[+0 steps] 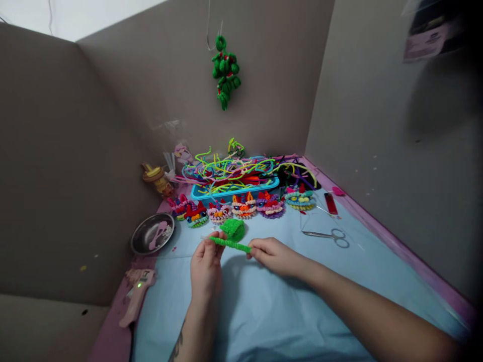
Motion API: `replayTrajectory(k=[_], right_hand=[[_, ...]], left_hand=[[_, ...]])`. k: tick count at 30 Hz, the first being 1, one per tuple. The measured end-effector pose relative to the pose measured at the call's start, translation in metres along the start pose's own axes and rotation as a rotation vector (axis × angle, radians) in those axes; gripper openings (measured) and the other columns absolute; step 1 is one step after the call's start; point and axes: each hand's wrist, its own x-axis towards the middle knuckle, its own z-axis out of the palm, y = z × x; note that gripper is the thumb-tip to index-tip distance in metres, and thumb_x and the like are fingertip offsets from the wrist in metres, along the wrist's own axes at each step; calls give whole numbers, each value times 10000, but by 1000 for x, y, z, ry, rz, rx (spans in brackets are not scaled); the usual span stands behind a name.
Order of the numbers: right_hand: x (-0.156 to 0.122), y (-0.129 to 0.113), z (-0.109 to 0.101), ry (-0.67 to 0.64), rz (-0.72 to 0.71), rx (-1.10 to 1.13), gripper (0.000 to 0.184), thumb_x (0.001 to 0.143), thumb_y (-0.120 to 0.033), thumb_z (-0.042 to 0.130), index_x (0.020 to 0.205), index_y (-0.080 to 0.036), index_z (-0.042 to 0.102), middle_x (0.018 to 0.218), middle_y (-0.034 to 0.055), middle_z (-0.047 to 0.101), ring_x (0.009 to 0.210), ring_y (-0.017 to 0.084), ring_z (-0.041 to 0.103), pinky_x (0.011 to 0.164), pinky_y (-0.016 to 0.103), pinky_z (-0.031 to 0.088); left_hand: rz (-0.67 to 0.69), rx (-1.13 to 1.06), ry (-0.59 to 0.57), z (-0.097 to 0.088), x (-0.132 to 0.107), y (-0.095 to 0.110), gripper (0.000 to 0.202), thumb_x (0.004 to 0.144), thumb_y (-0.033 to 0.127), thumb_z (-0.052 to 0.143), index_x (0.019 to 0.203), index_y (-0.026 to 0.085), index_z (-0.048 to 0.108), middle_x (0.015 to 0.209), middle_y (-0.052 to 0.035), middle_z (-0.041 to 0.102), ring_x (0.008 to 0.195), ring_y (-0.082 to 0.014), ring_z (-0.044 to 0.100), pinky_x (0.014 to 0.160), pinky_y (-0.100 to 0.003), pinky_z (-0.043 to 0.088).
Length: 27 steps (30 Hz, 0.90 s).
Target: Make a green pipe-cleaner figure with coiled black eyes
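Note:
A green pipe cleaner (231, 244) is stretched between both of my hands above the light blue table cover (287, 301). My left hand (206, 266) pinches its left end, where it runs into a coiled green spiral (233, 229). My right hand (272, 255) pinches the right end. Both hands are closed on the strand, held a little above the cover.
A row of several colourful coiled figures (245, 206) stands behind my hands, before a blue tray (234, 191) heaped with pipe cleaners. Scissors (329, 236) lie right, a steel bowl (152, 233) and pink glue gun (136, 294) left. A green figure (225, 71) hangs above. Cardboard walls enclose the table.

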Motion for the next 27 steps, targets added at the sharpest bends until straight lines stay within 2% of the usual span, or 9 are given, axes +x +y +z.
replayTrajectory(k=[2,7,11,14,17,20,23,27], right_hand=[[-1,-2,2,26,4,-51,231,862,-233,444,774,-152,642,566,-25,512,533,107,456,502,206,319],[-2,-2,12,209,-187,-276,235,886,-252,452,782,-172,648,723,27,632,693,149,562,647,241,374],[0,4,16,167,-104,-185,209,902,-264,446,889,-186,639,788,27,668,730,151,595,649,229,393],[0,6,18,112,-43,-181,231,906,-269,433,810,-181,623,716,14,653,665,144,579,595,220,374],[-3,4,24,79,-36,-234,236,909,-292,435,778,-188,602,668,1,639,614,136,565,555,217,336],[-7,1,31,56,-61,-314,219,909,-286,436,781,-193,588,684,6,653,620,140,583,556,222,321],[-9,0,35,48,-105,-423,221,913,-271,421,773,-195,574,685,17,664,615,152,599,545,235,300],[-10,0,34,53,-170,-528,211,920,-269,405,802,-201,566,670,14,668,597,154,610,536,245,279]], left_hand=[[-24,-13,42,0,1,2,352,616,445,778,778,145,691,769,-28,700,761,-138,656,763,-270,511],[-64,-93,214,7,3,-3,246,715,388,718,731,152,650,699,3,671,677,-94,639,669,-214,495],[-75,-197,301,13,10,-1,142,861,274,572,798,160,630,780,-12,676,715,-90,648,702,-221,494],[-92,-250,341,17,10,2,213,934,264,444,845,167,612,803,-15,659,737,-82,639,709,-210,488],[-148,-329,245,24,1,-2,399,945,463,323,829,183,583,670,10,583,603,-85,575,641,-232,488],[-196,-375,107,30,-8,-8,544,874,643,264,656,191,476,466,61,333,399,-78,346,435,-204,365],[-179,-356,85,32,-11,-7,553,868,649,267,551,200,326,434,74,171,364,-81,157,358,-199,206],[-123,-327,28,26,-6,5,538,894,575,291,512,203,218,438,68,92,380,-92,69,351,-206,168]])
